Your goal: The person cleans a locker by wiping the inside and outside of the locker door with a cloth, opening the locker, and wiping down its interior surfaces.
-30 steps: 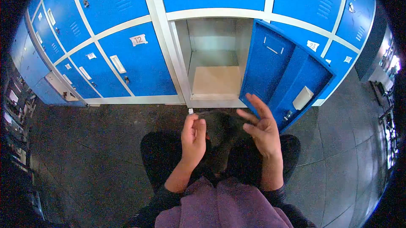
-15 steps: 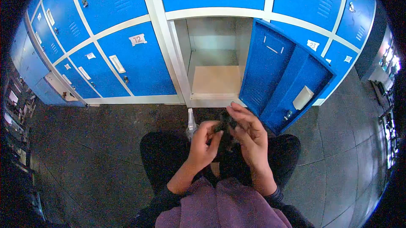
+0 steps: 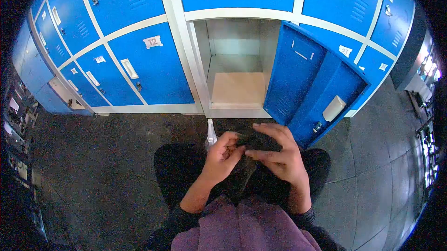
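My left hand (image 3: 220, 158) is closed in a pinch, thumb against fingers, on a dark, soft-looking piece (image 3: 252, 140) that blends into the floor and my black trousers. Its kind and outline cannot be made out. Just to the right, my right hand (image 3: 282, 156) has its thumb and fingers spread apart, with the thumb tip close to the left hand's fingertips. Beside my left hand, a pale bottle (image 3: 211, 130) with a white top stands on the floor, partly hidden by that hand. Both hands are in front of the open locker (image 3: 237, 88).
The locker's blue door (image 3: 311, 85) swings out to the right, its lower corner near my right hand. Closed blue lockers (image 3: 150, 71) with number labels line the wall. My bent knees (image 3: 174, 165) flank the hands. Dark tiles (image 3: 93, 167) cover the floor.
My right hand has opened wider and moved slightly down and right, its fingers now apart. The left hand stays pinched in nearly the same place.
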Available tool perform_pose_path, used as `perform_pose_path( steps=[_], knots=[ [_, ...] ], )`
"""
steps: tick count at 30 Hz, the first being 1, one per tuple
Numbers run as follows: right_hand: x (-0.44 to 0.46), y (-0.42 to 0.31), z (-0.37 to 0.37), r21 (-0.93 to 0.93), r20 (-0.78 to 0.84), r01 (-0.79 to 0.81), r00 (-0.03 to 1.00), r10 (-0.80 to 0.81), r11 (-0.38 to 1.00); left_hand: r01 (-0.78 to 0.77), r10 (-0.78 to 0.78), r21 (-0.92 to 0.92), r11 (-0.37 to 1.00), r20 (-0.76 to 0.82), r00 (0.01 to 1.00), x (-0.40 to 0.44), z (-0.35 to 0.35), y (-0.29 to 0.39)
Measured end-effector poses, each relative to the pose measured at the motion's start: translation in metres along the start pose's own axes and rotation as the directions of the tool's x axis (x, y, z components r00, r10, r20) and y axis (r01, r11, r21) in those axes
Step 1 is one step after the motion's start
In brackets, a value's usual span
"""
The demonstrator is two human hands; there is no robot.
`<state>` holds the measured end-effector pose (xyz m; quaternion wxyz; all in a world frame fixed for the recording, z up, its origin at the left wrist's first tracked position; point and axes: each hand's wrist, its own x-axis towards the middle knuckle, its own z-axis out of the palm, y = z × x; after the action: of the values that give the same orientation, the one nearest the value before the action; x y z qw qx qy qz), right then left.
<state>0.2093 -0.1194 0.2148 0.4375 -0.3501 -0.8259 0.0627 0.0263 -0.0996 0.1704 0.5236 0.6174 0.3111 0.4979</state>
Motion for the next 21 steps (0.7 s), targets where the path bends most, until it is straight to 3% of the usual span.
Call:
perform_pose_path(
  steps=[5,8,11,14,20,21],
  knots=[
    [-0.003,0.002,0.005,-0.007,0.046,-0.065,0.997,0.065,0.998,0.045,-0.045,0.062,0.997,-0.004,0.999,-0.003,-0.001,-0.003],
    [-0.001,0.002,-0.001,-0.035,0.117,0.008,0.993,-0.004,0.999,0.054,-0.053,-0.041,0.998,0.031,0.998,0.000,0.000,-0.006],
    [-0.001,0.004,-0.002,-0.014,0.059,0.001,0.998,0.000,1.000,0.083,-0.082,-0.057,0.995,0.023,0.996,0.001,0.002,-0.005],
    [-0.007,0.011,0.001,0.198,0.038,-0.055,0.998,0.048,0.979,0.035,-0.028,0.114,0.993,-0.066,0.997,0.001,0.000,-0.008],
    [-0.004,-0.011,0.015,0.265,-0.094,-0.358,0.914,0.394,0.895,0.044,-0.037,0.063,0.997,-0.115,0.993,0.001,0.006,-0.005],
    [-0.001,-0.013,0.019,0.235,-0.125,-0.357,0.912,0.392,0.904,0.016,-0.006,0.121,0.992,-0.086,0.996,0.001,0.006,-0.005]
  ],
)
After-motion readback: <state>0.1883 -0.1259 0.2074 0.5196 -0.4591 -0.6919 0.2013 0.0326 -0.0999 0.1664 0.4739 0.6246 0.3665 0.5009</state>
